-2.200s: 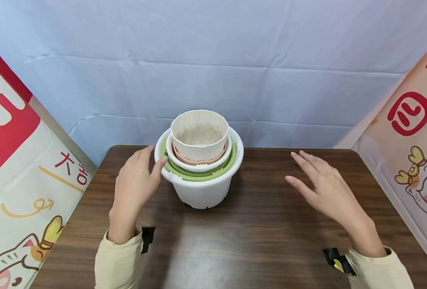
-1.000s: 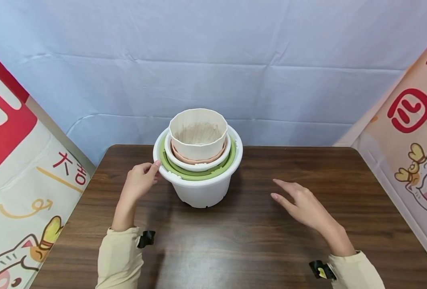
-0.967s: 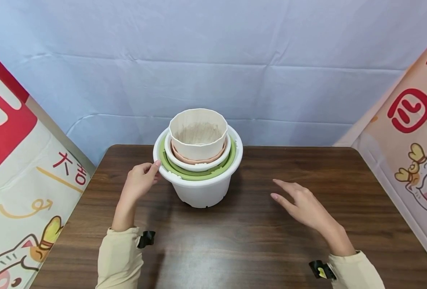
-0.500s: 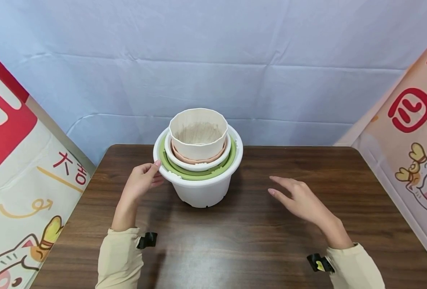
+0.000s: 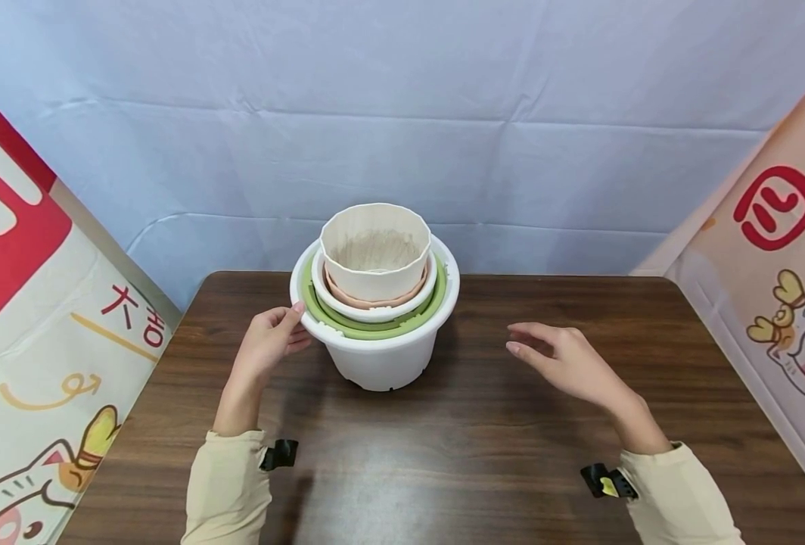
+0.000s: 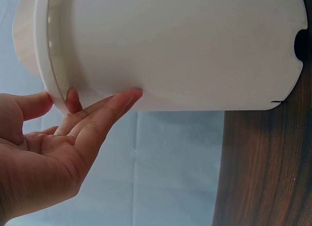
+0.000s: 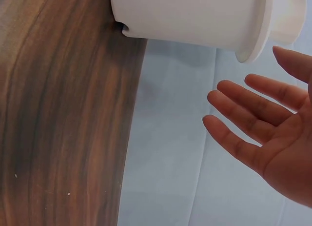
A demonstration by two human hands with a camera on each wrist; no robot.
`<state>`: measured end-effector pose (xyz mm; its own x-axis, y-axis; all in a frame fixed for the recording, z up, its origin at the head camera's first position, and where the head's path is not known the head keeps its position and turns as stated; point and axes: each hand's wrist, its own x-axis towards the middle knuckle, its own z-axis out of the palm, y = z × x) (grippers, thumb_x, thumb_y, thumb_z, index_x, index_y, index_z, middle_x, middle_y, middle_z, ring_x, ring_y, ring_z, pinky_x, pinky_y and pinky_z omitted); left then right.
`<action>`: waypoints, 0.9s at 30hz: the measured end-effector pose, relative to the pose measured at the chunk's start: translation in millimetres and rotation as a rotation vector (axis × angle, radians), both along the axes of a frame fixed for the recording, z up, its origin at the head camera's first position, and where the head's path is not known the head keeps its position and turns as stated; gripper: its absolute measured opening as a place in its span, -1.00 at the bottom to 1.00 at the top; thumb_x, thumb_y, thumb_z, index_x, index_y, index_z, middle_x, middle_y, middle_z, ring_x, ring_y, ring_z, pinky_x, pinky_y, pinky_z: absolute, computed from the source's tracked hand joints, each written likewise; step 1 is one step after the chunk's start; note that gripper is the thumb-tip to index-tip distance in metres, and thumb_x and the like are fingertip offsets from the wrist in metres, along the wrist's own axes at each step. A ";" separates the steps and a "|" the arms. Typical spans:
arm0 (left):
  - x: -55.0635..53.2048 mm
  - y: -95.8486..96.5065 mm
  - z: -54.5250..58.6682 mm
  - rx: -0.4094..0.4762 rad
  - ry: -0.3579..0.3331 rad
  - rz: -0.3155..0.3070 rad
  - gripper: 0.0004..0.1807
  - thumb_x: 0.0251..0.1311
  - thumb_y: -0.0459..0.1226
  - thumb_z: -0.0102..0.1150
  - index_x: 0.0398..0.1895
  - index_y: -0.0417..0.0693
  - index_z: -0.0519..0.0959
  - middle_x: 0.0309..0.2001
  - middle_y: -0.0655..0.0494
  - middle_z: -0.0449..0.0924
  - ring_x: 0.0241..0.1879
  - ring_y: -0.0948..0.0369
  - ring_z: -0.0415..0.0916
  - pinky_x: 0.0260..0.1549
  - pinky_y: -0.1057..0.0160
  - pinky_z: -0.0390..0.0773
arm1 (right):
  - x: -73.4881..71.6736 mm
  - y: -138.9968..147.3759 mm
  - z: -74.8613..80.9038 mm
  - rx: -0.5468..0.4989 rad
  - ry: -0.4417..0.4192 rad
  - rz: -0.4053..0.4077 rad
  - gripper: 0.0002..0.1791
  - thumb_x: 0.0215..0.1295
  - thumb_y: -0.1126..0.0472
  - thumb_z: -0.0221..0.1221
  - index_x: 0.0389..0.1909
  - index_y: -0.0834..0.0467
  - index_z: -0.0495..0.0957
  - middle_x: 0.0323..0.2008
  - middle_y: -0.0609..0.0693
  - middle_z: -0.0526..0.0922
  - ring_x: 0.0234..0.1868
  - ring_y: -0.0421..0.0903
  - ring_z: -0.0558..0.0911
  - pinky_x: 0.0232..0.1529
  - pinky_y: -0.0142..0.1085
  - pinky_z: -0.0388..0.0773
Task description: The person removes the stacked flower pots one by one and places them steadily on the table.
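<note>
A nested stack of flower pots stands upright on the table. Outermost is a large white pot [image 5: 378,363]; inside it show green rims [image 5: 375,331], a smaller white pot [image 5: 375,315], a peach pot [image 5: 368,303] and, on top, a cream many-sided pot [image 5: 375,281] with brownish stains inside. My left hand [image 5: 266,341] pinches the large pot's rim at its left side, thumb on the outer edge and index finger beneath, as the left wrist view shows. Its other fingers lie against the pot's wall. To the right of the stack, my right hand [image 5: 576,363] hovers apart from it, fingers relaxed and holding nothing.
The brown wooden table [image 5: 430,469] carries the stack near its back edge. A pale blue cloth [image 5: 402,113] hangs behind it. Printed banners stand along the left [image 5: 69,303] and right [image 5: 770,303] sides.
My left hand has come down from beside the rim and pinched it. The right hand has moved left toward the stack, its fingers now a little more bent. The pots have stayed in place.
</note>
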<state>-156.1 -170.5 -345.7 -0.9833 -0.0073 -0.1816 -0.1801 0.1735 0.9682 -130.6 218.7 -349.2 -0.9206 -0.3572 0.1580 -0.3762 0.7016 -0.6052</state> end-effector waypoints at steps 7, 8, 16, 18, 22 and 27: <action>-0.2 -0.2 -0.6 -0.006 0.002 -0.003 -0.49 0.38 -0.12 -0.17 -0.01 -0.51 0.34 -0.22 -0.15 0.49 -0.29 0.29 0.53 -0.10 0.18 0.57 | -4.3 -2.4 6.9 -0.009 0.007 -0.007 -0.66 0.28 0.12 0.12 -0.03 0.26 0.54 -0.20 0.06 0.64 -0.23 -0.07 0.60 -0.28 -0.20 0.58; -0.3 -0.2 -1.0 -0.007 0.003 -0.004 -0.49 0.38 -0.12 -0.17 -0.01 -0.51 0.34 -0.22 -0.15 0.49 -0.29 0.29 0.53 -0.10 0.18 0.57 | -5.0 -3.1 8.2 -0.011 0.009 -0.003 -0.66 0.28 0.13 0.12 -0.03 0.27 0.54 -0.20 0.07 0.64 -0.22 -0.07 0.60 -0.27 -0.20 0.58; -1.0 0.3 -1.0 -0.027 0.010 0.003 -0.50 0.38 -0.12 -0.17 -0.02 -0.51 0.36 -0.20 -0.18 0.49 -0.28 0.26 0.53 -0.11 0.17 0.57 | -13.0 -9.8 19.4 -0.012 0.023 0.016 -0.67 0.28 0.14 0.12 -0.04 0.26 0.54 -0.20 0.07 0.64 -0.25 -0.09 0.60 -0.29 -0.24 0.58; -0.7 0.3 -0.4 -0.029 0.007 0.004 -0.49 0.38 -0.11 -0.17 -0.01 -0.50 0.36 -0.19 -0.19 0.49 -0.27 0.24 0.53 -0.10 0.17 0.57 | -15.3 -11.6 21.8 -0.012 0.031 0.016 -0.68 0.28 0.14 0.13 -0.05 0.25 0.55 -0.21 0.05 0.64 -0.24 -0.10 0.60 -0.29 -0.23 0.57; -0.1 0.2 0.7 -0.030 0.005 0.005 -0.48 0.37 -0.10 -0.16 0.00 -0.49 0.35 -0.16 -0.22 0.49 -0.24 0.23 0.53 -0.09 0.16 0.56 | -19.9 -15.2 25.1 -0.008 0.052 0.020 -0.72 0.27 0.15 0.14 -0.08 0.23 0.57 -0.23 0.02 0.65 -0.24 -0.11 0.59 -0.28 -0.19 0.56; -0.1 0.4 0.1 -0.030 0.012 0.003 -0.49 0.38 -0.11 -0.16 -0.02 -0.50 0.36 -0.16 -0.23 0.49 -0.25 0.24 0.54 -0.09 0.14 0.56 | -24.7 -19.4 29.5 -0.006 0.069 0.025 -0.74 0.25 0.16 0.15 -0.11 0.21 0.58 -0.26 0.01 0.65 -0.25 -0.12 0.58 -0.28 -0.20 0.55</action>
